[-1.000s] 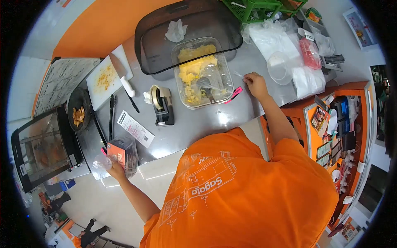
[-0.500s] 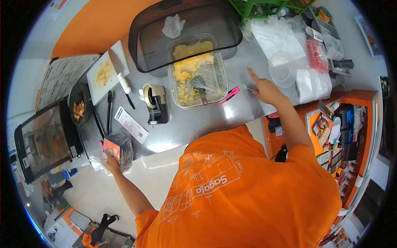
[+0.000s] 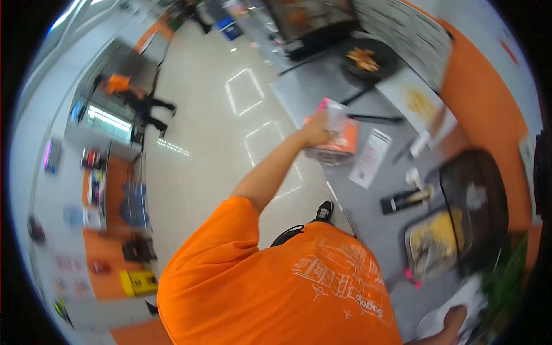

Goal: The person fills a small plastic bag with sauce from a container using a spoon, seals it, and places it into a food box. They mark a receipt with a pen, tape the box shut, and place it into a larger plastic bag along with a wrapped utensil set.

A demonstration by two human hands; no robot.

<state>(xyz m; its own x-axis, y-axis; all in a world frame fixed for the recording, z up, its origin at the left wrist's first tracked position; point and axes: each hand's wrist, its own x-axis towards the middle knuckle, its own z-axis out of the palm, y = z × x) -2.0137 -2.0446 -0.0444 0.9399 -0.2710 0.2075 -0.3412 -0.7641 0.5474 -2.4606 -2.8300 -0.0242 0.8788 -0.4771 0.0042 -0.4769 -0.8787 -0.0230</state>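
Observation:
At the near edge of the steel table, an orange-and-dark box in a clear plastic bag (image 3: 345, 141) sits beneath my left hand (image 3: 316, 131). The fingers of that hand are closed on the plastic at the box's top; something pink sticks up beside them. A printed paper slip (image 3: 372, 158) lies to the right of the box. Low at the right edge, my right hand (image 3: 454, 319) is over white plastic bags (image 3: 468, 293) and a round clear container; blur hides its fingers. Close to it are a clear tray (image 3: 407, 241) of yellow food and a pink-ended object (image 3: 412, 278).
A tape dispenser (image 3: 397, 202) stands between the slip and a dark lid (image 3: 489, 190). Farther up are black tongs (image 3: 376, 119), a white-handled knife (image 3: 420, 145), a cutting board (image 3: 397, 89) and a dark bowl (image 3: 388, 64) of brown food. A person (image 3: 138, 103) walks across the room.
The view has swung left toward the room and is blurred. My left hand stays at the bagged box. My right hand, pointing with one finger before, now hangs low at the view's edge.

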